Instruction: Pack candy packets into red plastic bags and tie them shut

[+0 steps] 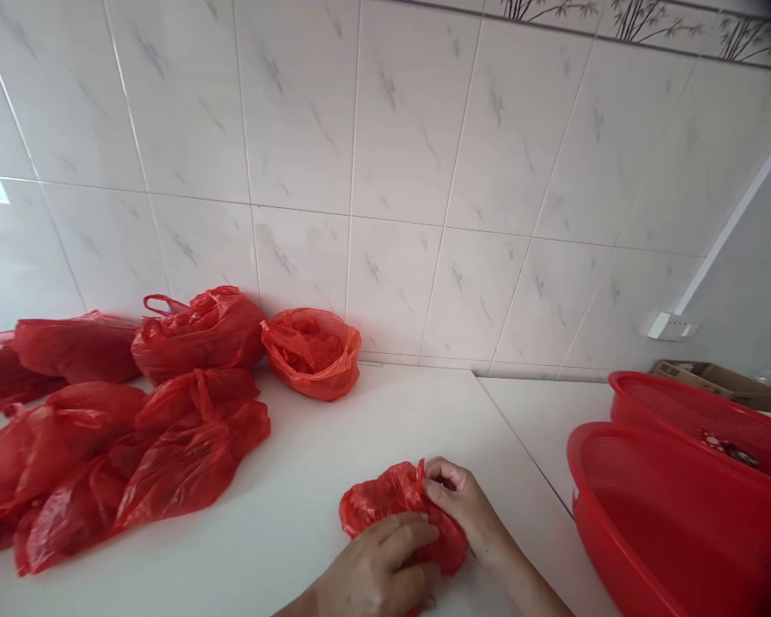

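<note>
A small red plastic bag, crumpled and bunched, lies on the white table in front of me. My right hand pinches an upright twist of its film between thumb and fingers at the bag's far right side. Across the near side of the same bag lies my left hand, its fingers curled over the plastic and pressing on it. Part of the bag is hidden under the left hand. What the bag contains, if anything, cannot be made out.
Several filled red bags crowd the table's left side. An open red bag stands against the tiled wall. Two red plastic baskets are at right, with a cardboard box behind. A seam crosses the tabletop.
</note>
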Demonstrator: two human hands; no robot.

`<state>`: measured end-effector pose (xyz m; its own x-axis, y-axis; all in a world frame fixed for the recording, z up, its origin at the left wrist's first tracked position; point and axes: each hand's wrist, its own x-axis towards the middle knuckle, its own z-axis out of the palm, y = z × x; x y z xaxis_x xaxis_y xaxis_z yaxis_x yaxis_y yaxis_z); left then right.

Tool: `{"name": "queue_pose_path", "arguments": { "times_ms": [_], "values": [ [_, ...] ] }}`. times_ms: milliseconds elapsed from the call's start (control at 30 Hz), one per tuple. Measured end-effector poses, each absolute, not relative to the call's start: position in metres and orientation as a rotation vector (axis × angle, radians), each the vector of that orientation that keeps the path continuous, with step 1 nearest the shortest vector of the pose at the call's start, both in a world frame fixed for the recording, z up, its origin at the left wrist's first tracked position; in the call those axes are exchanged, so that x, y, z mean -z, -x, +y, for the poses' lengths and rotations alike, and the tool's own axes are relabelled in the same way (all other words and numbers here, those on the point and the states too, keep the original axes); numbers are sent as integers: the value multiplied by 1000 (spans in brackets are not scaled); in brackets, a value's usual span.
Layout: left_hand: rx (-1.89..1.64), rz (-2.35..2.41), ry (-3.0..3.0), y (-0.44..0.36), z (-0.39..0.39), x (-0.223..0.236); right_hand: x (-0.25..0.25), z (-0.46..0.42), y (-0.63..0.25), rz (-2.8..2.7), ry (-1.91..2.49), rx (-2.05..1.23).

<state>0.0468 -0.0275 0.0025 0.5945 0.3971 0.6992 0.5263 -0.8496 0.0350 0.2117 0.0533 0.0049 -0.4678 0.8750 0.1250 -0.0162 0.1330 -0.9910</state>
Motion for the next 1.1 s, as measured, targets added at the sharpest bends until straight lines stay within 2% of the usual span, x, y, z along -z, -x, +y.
{"name": "queue_pose_path", "arguments": {
  "times_ms": [200, 367, 467, 600, 867, 1100],
  "values": [
    [959, -779, 2542, -35, -27, -4, 3, 63, -220, -1447, 1052, -1280],
    [1089, -729, 2539, -33, -31, -9, 17, 88, -236, -1540, 1324, -775],
    [1134, -733, 2584, -38, -33, -9, 23, 101, -246, -1555, 1442, -612],
    [1222, -695, 2523, -44, -31, 0, 30, 109, -256, -1603, 1434, -614],
    [855, -1013, 2161, -43, -15, 38, 51, 129, -276, -1731, 1351, -843],
    [612, -1188, 2449, -38, 2, 51, 67, 136, -272, -1641, 1316, -991]
  ]
}}
